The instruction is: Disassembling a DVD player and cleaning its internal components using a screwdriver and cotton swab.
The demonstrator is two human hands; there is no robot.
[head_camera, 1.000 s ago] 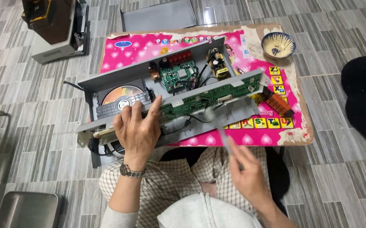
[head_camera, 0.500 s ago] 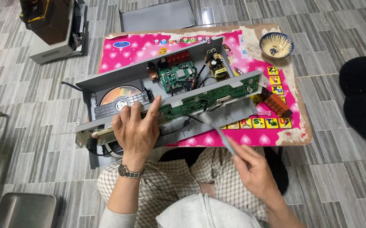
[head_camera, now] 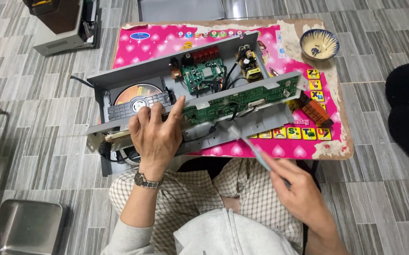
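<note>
Hands work from the bottom of the frame, wrists coming up over a checked lap. Left hand [head_camera: 155, 134], a watch [head_camera: 145, 180] on its wrist, lies palm down at centre left, its fingers spread and pressed on the front edge of an opened disc player [head_camera: 185, 106], steadying it; it clamps nothing, just bears down. Right hand [head_camera: 301, 191], at lower right, is closed around the handle of a brush [head_camera: 249, 144], a pale, slim, toothbrush-like tool that slants up and left, its head touching the player's grey front panel [head_camera: 242, 125] near the middle of the frame.

Player sits tilted across a low table [head_camera: 341, 137], between and just above the two hands. Its shell is grey sheet metal with the lid off. Inside show a shiny orange-tinted disc [head_camera: 136, 92] at the left, a square green board [head_camera: 203, 75] with red parts behind it at upper centre, a small yellowish board [head_camera: 249, 66] to the right, and a long narrow green board [head_camera: 242, 101] running along the front. Black wires loop between them.

Table top carries a glossy pink mat [head_camera: 157, 52] printed with hearts, worn at its edges. A small ceramic bowl [head_camera: 319, 45] stands at the upper right, well apart from both hands. A brown striped block [head_camera: 315, 111] lies just right of the player.
</note>
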